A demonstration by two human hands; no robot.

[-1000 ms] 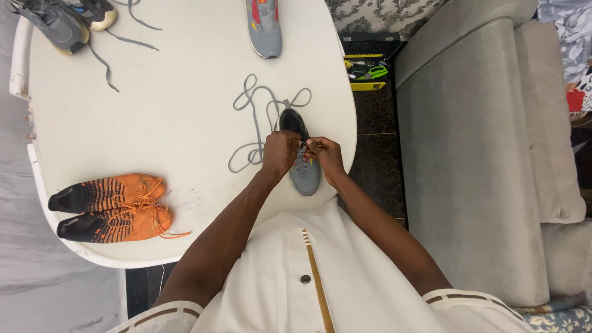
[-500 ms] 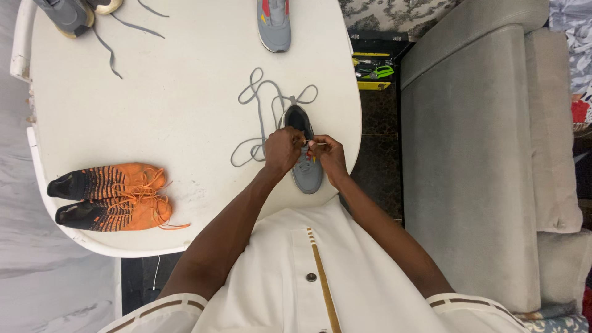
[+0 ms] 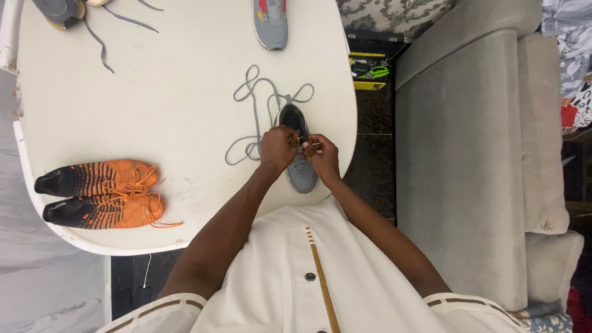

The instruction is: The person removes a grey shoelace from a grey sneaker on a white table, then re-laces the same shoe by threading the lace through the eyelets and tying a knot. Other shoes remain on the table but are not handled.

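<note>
A grey sneaker (image 3: 301, 172) lies on the white oval table (image 3: 185, 111) near its right edge, toe toward me. Both hands meet over its middle. My left hand (image 3: 277, 150) pinches the grey shoelace (image 3: 256, 111) at the eyelets, and my right hand (image 3: 322, 157) grips the lace end beside it. The loose lace loops out over the table beyond the heel and to the left of the shoe.
A pair of orange and black shoes (image 3: 102, 192) lies at the table's left front. Another grey sneaker (image 3: 271, 23) sits at the far edge, and a grey shoe with loose laces (image 3: 60, 11) at the far left corner. A grey sofa (image 3: 475, 160) stands to the right.
Both hands stay on the grey sneaker with small finger movements on the lace. The view has shifted slightly; the shoes on the table have not moved.
</note>
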